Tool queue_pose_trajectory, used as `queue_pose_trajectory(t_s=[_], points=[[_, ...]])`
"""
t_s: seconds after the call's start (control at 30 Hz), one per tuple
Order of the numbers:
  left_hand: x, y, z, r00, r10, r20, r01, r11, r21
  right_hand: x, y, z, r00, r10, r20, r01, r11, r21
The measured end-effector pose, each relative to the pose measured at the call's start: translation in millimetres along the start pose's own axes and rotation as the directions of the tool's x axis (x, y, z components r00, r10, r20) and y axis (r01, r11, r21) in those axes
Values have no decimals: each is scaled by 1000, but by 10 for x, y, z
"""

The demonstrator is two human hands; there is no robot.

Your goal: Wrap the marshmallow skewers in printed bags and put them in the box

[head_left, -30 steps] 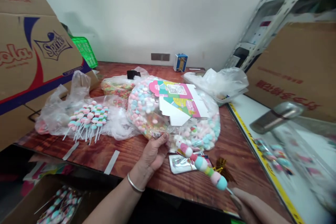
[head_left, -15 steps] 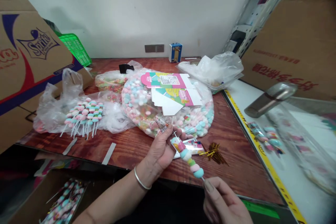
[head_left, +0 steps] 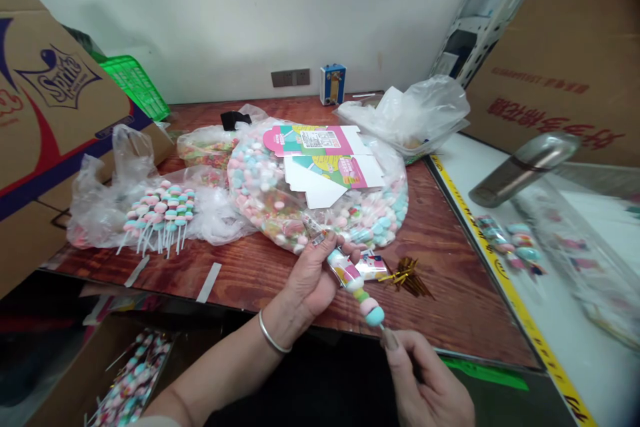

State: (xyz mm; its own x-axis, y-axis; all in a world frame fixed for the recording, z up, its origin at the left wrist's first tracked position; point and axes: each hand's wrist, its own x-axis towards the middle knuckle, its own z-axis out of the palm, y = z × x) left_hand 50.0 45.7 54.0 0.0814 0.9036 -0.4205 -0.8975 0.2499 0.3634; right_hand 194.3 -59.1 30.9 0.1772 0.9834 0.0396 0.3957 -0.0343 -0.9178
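My right hand (head_left: 425,377) pinches the white stick of a marshmallow skewer (head_left: 369,307) strung with pink, blue, white and green pieces. The skewer's upper end sits inside a clear printed wrapper (head_left: 343,268); its lower pieces are bare. My left hand (head_left: 316,273) grips the wrapper between thumb and fingers near its upper end. Just behind lie more printed wrappers (head_left: 373,265) and a bundle of gold twist ties (head_left: 411,276). Bare marshmallow skewers (head_left: 163,208) are piled on a plastic bag at the left.
A large bag of loose marshmallows (head_left: 250,180) carries a flattened printed carton (head_left: 320,197). Wrapped skewers (head_left: 523,247) and a steel flask (head_left: 520,170) lie on the white surface at right. Below the table's front edge, a cardboard box (head_left: 75,373) holds finished-looking skewers.
The skewer has slid further up into the wrapper, so fewer pieces are bare. My right hand has moved up and slightly left with the stick. The camera view has shifted a little.
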Motion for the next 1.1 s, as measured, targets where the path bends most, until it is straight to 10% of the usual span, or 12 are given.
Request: queue_pose_trajectory(t_s=[0.23,0.33,0.5,0.73,0.9,1.1], points=[[-9,-66,-19,999,-6,51,3,998,55,83,59,1,996,31,89,-38,996,80],[-15,-95,-15,999,-3,37,1,998,57,80,64,72,980,-198,-22,197,980,-29],[-48,-155,15,999,-32,39,29,997,68,146,123,182,819,-570,-68,543,807,-232],[-50,-200,14,997,-28,73,26,999,35,238,122,267,867,-490,-93,457,855,-247],[-23,-184,1,998,-16,60,15,1000,13,197,160,239,793,-608,-49,532,729,-431],[-45,-253,-26,992,14,127,-23,997,73,191,103,220,986,-61,153,43,992,117]])
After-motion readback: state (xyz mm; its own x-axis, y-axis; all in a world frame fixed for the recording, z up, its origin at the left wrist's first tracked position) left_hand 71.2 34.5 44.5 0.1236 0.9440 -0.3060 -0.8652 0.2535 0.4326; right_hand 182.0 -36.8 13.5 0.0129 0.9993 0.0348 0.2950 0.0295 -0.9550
